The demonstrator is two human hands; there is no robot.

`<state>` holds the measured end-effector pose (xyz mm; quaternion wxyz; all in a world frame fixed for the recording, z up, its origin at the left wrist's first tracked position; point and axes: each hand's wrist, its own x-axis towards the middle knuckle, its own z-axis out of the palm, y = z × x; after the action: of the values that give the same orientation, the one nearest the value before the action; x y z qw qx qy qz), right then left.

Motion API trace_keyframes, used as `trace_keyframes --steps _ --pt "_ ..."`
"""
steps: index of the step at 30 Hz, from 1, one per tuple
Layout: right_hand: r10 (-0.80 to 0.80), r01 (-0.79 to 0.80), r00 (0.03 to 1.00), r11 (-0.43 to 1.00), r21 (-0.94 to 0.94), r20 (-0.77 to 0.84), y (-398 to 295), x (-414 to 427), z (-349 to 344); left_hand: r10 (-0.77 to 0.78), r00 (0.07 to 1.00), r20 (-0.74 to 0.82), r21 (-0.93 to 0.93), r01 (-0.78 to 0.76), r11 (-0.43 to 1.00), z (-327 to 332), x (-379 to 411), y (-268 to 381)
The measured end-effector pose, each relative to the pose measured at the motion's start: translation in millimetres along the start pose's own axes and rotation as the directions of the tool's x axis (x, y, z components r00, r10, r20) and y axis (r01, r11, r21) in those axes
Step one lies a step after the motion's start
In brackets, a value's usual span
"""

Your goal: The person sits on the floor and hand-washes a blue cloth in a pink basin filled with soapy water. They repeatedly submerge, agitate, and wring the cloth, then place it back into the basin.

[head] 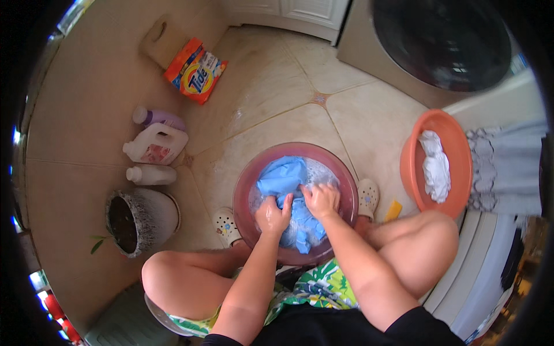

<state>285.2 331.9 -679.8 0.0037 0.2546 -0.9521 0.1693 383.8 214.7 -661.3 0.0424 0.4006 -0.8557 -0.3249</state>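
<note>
A reddish plastic basin [295, 148] stands on the floor between my feet. Soapy water [322, 173] with white suds fills it. A light blue cloth [283, 175] lies in the basin, partly bunched above the suds and partly wet below my hands. My left hand [273, 214] is closed on the cloth at the left, its thumb pointing up. On the right, my right hand [321, 200] grips the same cloth with curled fingers. The two hands are a short way apart. Some of the cloth is hidden beneath them.
An orange basin [413, 173] at right holds a white cloth [435, 166]. A yellow bar [393, 210] lies beside my clog [368, 197]. Along the left wall stand a Tide bag [197, 73], several bottles [158, 142] and a plant pot [158, 218]. A front-loading washing machine [389, 73] stands beyond.
</note>
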Motion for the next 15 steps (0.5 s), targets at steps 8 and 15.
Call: trace_keyframes --steps 8,15 --pt "0.278 -0.182 0.894 0.942 -0.281 0.353 35 -37 69 -0.253 0.796 0.549 0.281 0.109 0.953 43 22 -42" --pt "0.363 -0.229 0.833 0.913 -0.337 0.417 14 -7 47 -0.575 0.737 0.356 -0.120 0.646 0.754 -3 21 1"
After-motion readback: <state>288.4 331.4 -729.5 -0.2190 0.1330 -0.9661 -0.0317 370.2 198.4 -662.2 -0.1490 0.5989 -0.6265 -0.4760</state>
